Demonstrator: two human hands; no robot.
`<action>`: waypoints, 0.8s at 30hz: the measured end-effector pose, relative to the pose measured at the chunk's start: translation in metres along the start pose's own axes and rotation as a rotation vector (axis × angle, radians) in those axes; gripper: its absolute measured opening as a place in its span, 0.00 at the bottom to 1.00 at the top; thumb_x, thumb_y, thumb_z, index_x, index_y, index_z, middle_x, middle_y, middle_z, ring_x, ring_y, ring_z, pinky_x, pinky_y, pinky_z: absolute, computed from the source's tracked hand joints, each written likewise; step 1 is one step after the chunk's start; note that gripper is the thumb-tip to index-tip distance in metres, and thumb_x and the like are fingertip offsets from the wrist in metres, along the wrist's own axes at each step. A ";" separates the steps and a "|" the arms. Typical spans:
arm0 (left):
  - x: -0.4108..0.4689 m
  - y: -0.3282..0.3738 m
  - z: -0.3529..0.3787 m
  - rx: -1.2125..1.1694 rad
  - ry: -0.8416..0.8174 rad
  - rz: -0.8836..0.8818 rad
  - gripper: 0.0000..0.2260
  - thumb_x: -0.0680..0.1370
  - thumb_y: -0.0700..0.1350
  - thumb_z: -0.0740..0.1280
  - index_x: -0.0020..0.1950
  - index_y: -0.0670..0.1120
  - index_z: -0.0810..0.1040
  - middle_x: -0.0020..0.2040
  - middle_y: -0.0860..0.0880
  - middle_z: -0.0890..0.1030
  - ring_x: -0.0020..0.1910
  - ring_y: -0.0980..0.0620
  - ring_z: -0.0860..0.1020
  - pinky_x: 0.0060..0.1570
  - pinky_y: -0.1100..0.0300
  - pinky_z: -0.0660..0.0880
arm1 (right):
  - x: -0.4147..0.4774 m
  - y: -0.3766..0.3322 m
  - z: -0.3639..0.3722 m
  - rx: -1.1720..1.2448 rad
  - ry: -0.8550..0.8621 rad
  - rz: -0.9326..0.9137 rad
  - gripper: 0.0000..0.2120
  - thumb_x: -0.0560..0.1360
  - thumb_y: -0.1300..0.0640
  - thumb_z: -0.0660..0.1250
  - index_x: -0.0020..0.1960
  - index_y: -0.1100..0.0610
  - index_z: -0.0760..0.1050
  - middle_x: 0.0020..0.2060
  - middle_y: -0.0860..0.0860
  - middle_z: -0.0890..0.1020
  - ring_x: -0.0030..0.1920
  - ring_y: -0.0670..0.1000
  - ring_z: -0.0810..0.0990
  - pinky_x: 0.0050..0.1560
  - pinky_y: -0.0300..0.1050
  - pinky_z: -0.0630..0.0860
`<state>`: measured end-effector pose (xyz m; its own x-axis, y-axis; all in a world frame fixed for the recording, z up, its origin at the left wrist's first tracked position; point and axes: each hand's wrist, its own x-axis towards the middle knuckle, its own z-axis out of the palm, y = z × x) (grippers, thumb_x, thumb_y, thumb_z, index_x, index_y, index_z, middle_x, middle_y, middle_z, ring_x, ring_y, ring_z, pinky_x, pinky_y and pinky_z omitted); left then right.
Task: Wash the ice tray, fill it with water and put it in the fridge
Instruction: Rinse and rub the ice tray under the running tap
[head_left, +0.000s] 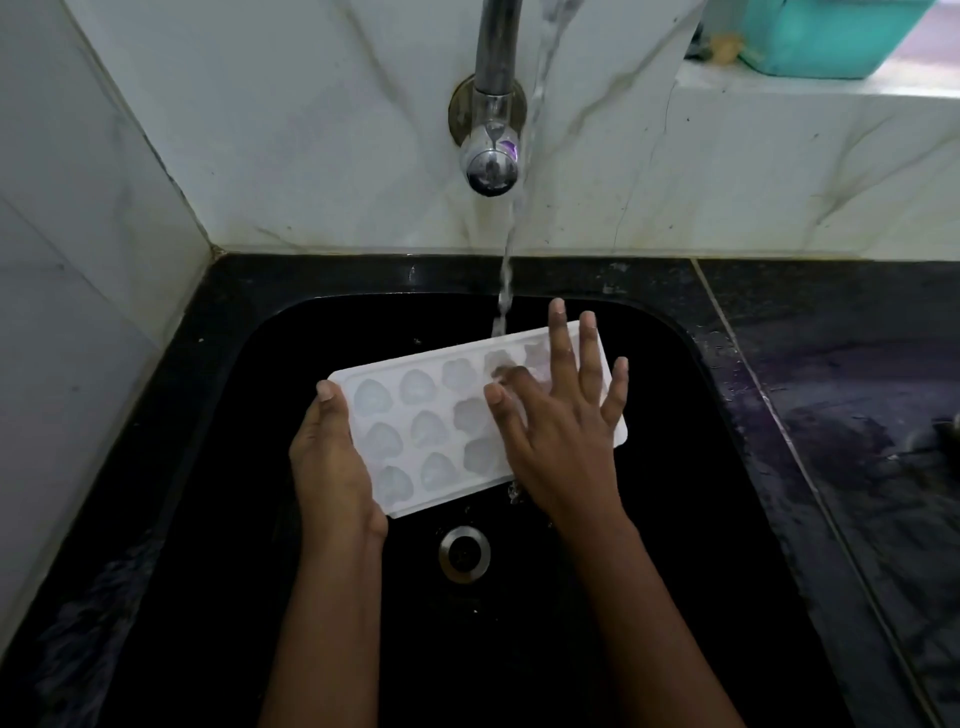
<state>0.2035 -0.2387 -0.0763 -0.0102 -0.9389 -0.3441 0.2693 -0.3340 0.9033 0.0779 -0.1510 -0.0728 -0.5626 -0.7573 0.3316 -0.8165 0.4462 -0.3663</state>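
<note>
My left hand (332, 467) grips the white plastic heart-cavity ice tray (415, 426) at nine o'clock, right hand (558, 431) splayed flat on it under the running water stream (506, 280).

Two bare forearms — no sleeves, left hand (332, 462), right hand (558, 436).

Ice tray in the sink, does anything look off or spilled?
Nothing broken. The ice tray is tilted under the tap stream, so water runs off its near edge toward the drain. That suits washing, not filling.
</note>
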 end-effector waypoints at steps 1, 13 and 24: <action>-0.002 -0.001 0.002 0.006 -0.013 -0.007 0.12 0.81 0.57 0.60 0.48 0.54 0.81 0.46 0.53 0.85 0.47 0.51 0.84 0.41 0.54 0.81 | 0.000 -0.001 0.000 -0.008 0.013 0.038 0.26 0.78 0.36 0.44 0.62 0.45 0.74 0.78 0.49 0.44 0.76 0.49 0.35 0.72 0.57 0.33; -0.001 -0.001 0.001 0.002 0.011 -0.005 0.12 0.81 0.57 0.60 0.45 0.56 0.81 0.44 0.55 0.85 0.45 0.52 0.84 0.39 0.56 0.81 | -0.004 -0.012 0.007 0.024 -0.023 0.022 0.29 0.77 0.35 0.44 0.70 0.46 0.68 0.77 0.48 0.40 0.75 0.49 0.33 0.71 0.56 0.30; 0.001 0.000 0.000 -0.021 0.015 -0.003 0.12 0.81 0.57 0.61 0.46 0.55 0.81 0.45 0.54 0.86 0.46 0.50 0.84 0.41 0.53 0.82 | -0.001 -0.004 0.003 0.102 -0.070 -0.019 0.29 0.76 0.34 0.44 0.69 0.44 0.69 0.76 0.45 0.39 0.74 0.46 0.31 0.71 0.53 0.29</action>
<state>0.2035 -0.2398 -0.0769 0.0030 -0.9365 -0.3507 0.2891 -0.3349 0.8968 0.0822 -0.1537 -0.0738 -0.5335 -0.7985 0.2789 -0.8076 0.3830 -0.4484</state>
